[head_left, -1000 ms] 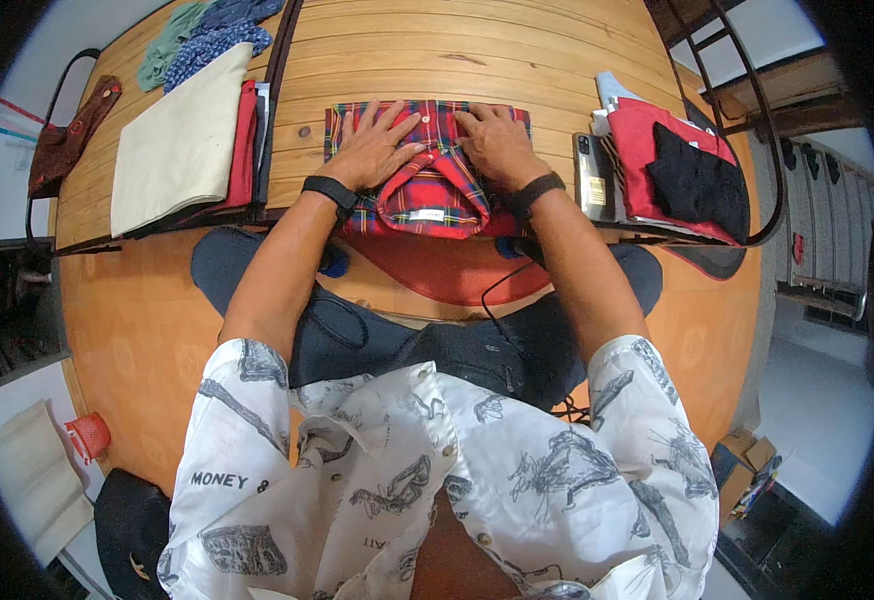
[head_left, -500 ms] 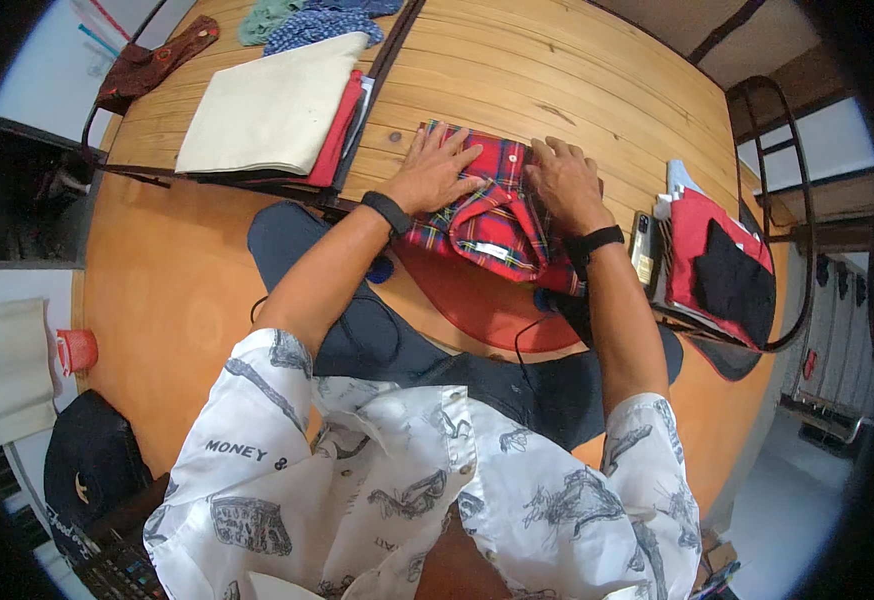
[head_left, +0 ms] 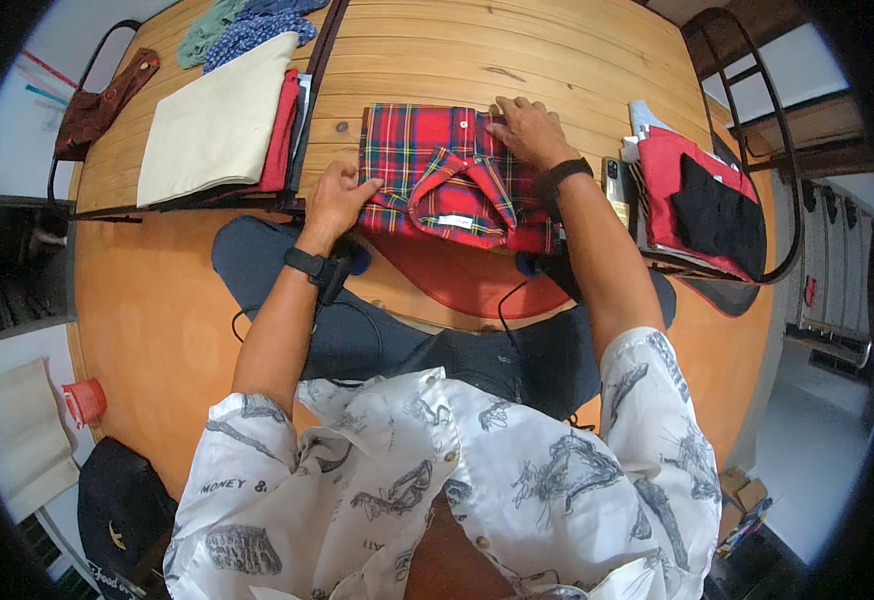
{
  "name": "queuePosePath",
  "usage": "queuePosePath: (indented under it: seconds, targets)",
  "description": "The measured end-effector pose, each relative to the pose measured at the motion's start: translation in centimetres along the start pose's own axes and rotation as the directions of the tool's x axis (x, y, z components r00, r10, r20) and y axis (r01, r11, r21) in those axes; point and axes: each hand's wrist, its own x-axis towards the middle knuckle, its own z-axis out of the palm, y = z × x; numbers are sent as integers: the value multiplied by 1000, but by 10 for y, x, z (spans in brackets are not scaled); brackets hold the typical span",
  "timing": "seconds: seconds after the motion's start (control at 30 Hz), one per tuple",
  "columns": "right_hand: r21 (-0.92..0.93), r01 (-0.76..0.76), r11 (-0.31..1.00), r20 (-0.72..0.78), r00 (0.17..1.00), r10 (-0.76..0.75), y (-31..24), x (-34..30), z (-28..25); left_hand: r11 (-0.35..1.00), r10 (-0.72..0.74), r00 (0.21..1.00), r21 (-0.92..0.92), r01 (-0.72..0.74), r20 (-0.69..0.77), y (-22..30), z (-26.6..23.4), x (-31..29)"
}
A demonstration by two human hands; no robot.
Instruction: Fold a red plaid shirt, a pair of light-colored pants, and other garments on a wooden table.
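A folded red plaid shirt [head_left: 422, 135] lies on the wooden table in front of me, its collar turned toward me and a white label inside the neck. At its left edge, my left hand [head_left: 337, 203] has curled fingers, with the thumb resting on the cloth. My right hand [head_left: 529, 132] grips the far right edge, thumb on the shirt and fingers bent over beyond it. A dark band circles each wrist. The front of the shirt hangs close to the table's near edge, above a red rounded surface [head_left: 457, 280].
A stack topped by a cream cloth [head_left: 217, 125] stands at left, with blue patterned cloth [head_left: 257, 40] and a brown item [head_left: 107, 105] behind. On the right are a phone [head_left: 614, 185], red folded cloth [head_left: 672, 190] and black cloth [head_left: 722, 210] beside a dark metal rail [head_left: 795, 200].
Both hands were lying flat on top of the shirt. My left hand has slid off to its left edge, and my right hand has moved to the far right edge. The view has shifted.
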Motion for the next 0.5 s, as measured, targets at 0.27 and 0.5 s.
queuePosePath:
  seconds: [0.27, 0.5]
  targets:
    - [55, -27, 998, 149, 989, 18, 9, -4, -6, 903, -18, 984, -420, 93, 178, -35, 15, 41]
    - [360, -367, 858, 105, 930, 353, 39, -44, 10, 946, 268, 944, -131, -295, -193, 54, -10, 99]
